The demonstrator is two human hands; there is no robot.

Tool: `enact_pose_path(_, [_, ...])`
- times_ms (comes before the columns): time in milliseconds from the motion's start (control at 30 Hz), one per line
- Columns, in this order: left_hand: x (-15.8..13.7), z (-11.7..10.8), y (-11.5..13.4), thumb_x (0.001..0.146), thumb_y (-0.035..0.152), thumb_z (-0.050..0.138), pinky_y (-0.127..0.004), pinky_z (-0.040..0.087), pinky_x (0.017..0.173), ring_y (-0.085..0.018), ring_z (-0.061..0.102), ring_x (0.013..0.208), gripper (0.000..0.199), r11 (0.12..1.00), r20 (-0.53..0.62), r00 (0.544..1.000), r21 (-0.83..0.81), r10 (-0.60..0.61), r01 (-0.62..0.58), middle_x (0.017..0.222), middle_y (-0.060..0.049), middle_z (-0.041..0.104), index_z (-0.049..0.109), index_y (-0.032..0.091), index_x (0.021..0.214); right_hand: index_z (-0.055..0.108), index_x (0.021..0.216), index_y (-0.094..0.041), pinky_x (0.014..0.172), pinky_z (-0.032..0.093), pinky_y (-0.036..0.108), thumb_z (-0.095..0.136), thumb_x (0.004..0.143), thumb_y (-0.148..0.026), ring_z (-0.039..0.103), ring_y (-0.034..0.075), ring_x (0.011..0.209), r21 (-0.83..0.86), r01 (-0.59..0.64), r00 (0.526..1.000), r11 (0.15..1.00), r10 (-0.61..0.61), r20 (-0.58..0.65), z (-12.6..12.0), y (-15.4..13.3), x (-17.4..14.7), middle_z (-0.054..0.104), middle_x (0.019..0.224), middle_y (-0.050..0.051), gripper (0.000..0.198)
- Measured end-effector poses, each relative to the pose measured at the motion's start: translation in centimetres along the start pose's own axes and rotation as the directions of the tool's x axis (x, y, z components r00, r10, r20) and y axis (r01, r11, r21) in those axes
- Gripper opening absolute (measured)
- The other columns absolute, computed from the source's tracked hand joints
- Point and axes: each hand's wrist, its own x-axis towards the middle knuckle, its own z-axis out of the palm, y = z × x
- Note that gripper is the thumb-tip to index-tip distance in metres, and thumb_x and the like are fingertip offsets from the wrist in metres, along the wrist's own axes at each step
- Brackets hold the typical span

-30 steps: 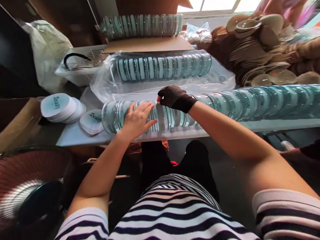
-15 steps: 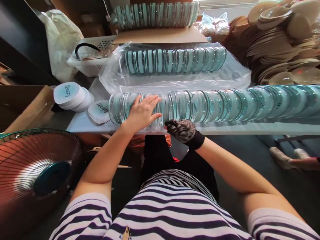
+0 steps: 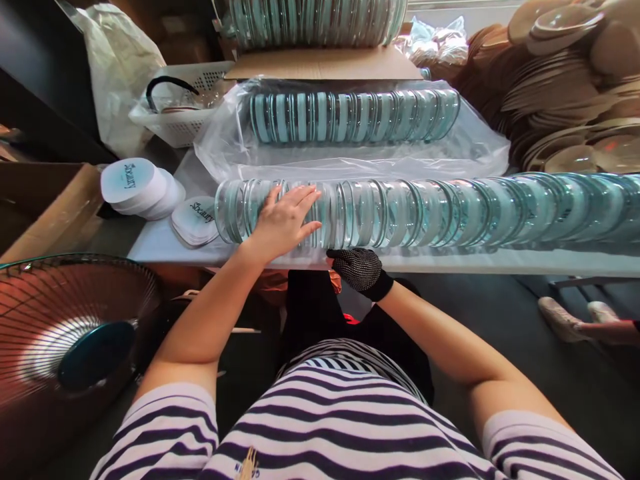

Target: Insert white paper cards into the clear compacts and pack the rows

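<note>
A long row of round clear glass pieces [image 3: 425, 212], standing on edge and pressed face to face, lies along the front of the table. My bare left hand [image 3: 286, 217] rests on the row near its left end, fingers stretched out and thumb apart. My right hand [image 3: 357, 269] wears a dark dotted glove with a bare fingertip showing. It is closed at the table's front edge, just below the row; anything in its fingers is hidden. Left of the row are white printed cards [image 3: 194, 220] and a taller stack of the same cards [image 3: 131, 181].
Behind lies a shorter glass row [image 3: 355, 117] on clear plastic sheeting [image 3: 225, 143]. Another glass row [image 3: 320, 23] sits on cardboard [image 3: 325, 65]. A white basket [image 3: 175, 127], a fan [image 3: 95, 353], a carton [image 3: 60, 213] and piled brown discs [image 3: 555, 100] surround the table.
My right hand has moved slightly left and down, away from the glass row to the table edge. My left hand stays flat on the glass. The view has shifted a little.
</note>
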Motion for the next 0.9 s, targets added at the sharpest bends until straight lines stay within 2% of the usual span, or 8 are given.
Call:
enact_pose_path(100, [0.2,-0.4,0.3,0.098,0.042,0.047,-0.053,0.012,0.124,-0.026,0.033,0.148,0.056,1.0,0.01,1.0,-0.004,-0.008,0.008,0.159,-0.009,0.039,0.039,0.023,0.151,0.074,0.118,-0.029,0.082,0.05,0.035,0.041,0.1,-0.035,0.07,0.024,0.097,-0.032,0.091,0.992,0.995,-0.093,-0.085,-3.8,0.9,-0.2,0.074,0.117,0.007,0.039])
enact_pose_path(233, [2.0,-0.1,2.4,0.092,0.051,0.057,-0.056,0.01,0.124,-0.031,0.021,0.153,0.075,0.999,-0.029,0.999,-0.016,0.035,-0.035,0.163,-0.015,0.028,0.032,0.018,0.155,0.069,0.126,-0.02,0.085,0.048,0.036,0.043,0.098,-0.033,0.067,0.026,0.103,-0.117,-0.191,0.921,0.975,0.136,-0.365,-11.3,4.3,3.3,0.073,0.114,0.013,0.04])
enact_pose_path(300, [3.4,0.6,3.8,0.089,0.055,0.06,-0.056,0.01,0.123,-0.033,0.021,0.152,0.084,0.997,-0.009,0.998,-0.025,0.067,-0.068,0.163,-0.016,0.028,0.029,0.016,0.156,0.068,0.126,-0.018,0.083,0.048,0.036,0.052,0.094,-0.035,0.067,0.027,0.101,-0.183,-0.221,0.956,0.958,0.175,-0.235,-14.1,6.2,6.9,0.074,0.111,0.013,0.04])
enact_pose_path(367, [4.7,1.4,4.7,0.087,0.056,0.061,-0.057,0.012,0.123,-0.034,0.026,0.15,0.084,0.997,0.032,0.996,-0.024,0.078,-0.077,0.161,-0.016,0.033,0.031,0.017,0.155,0.07,0.124,-0.021,0.079,0.048,0.033,0.061,0.087,-0.031,0.068,0.025,0.096,-0.221,-0.157,0.984,0.962,0.171,0.044,-15.6,7.6,10.7,0.075,0.108,0.01,0.04])
enact_pose_path(433, [5.4,2.0,5.0,0.087,0.056,0.062,-0.056,0.014,0.123,-0.033,0.031,0.148,0.081,0.997,0.044,0.996,-0.013,0.074,-0.074,0.159,-0.015,0.038,0.035,0.018,0.154,0.071,0.122,-0.02,0.076,0.048,0.029,0.065,0.082,-0.024,0.068,0.021,0.091,-0.208,-0.072,0.96,0.976,0.124,0.252,-16.1,8.3,13.8,0.075,0.104,0.007,0.041])
enact_pose_path(567, [5.4,2.2,4.6,0.085,0.056,0.064,-0.055,0.016,0.123,-0.032,0.033,0.147,0.081,0.995,0.017,0.995,0.007,0.095,-0.095,0.157,-0.015,0.041,0.038,0.018,0.152,0.07,0.122,-0.014,0.075,0.048,0.03,0.068,0.08,-0.018,0.065,0.016,0.078,-0.087,-0.017,0.893,0.996,0.054,0.446,-16.2,8.8,17.0,0.074,0.093,0.005,0.043])
enact_pose_path(700, [5.1,2.0,4.5,0.085,0.055,0.065,-0.056,0.016,0.122,-0.034,0.032,0.147,0.081,0.995,0.033,0.995,0.013,0.098,-0.098,0.157,-0.015,0.041,0.038,0.019,0.152,0.071,0.12,-0.011,0.07,0.048,0.031,0.069,0.08,-0.021,0.058,0.012,0.066,0.049,-0.055,0.846,0.997,0.021,0.533,-15.6,9.8,17.6,0.07,0.077,0.001,0.041])
enact_pose_path(900, [5.2,2.1,4.4,0.085,0.055,0.064,-0.057,0.015,0.122,-0.033,0.032,0.148,0.082,0.993,0.037,0.992,0.018,0.116,-0.117,0.156,-0.015,0.042,0.037,0.017,0.152,0.074,0.109,-0.012,0.071,0.048,0.029,0.071,0.078,-0.017,0.059,0.012,0.07,0.099,0.021,0.897,0.995,-0.062,0.438,-15.0,10.5,17.1,0.07,0.08,0.001,0.032])
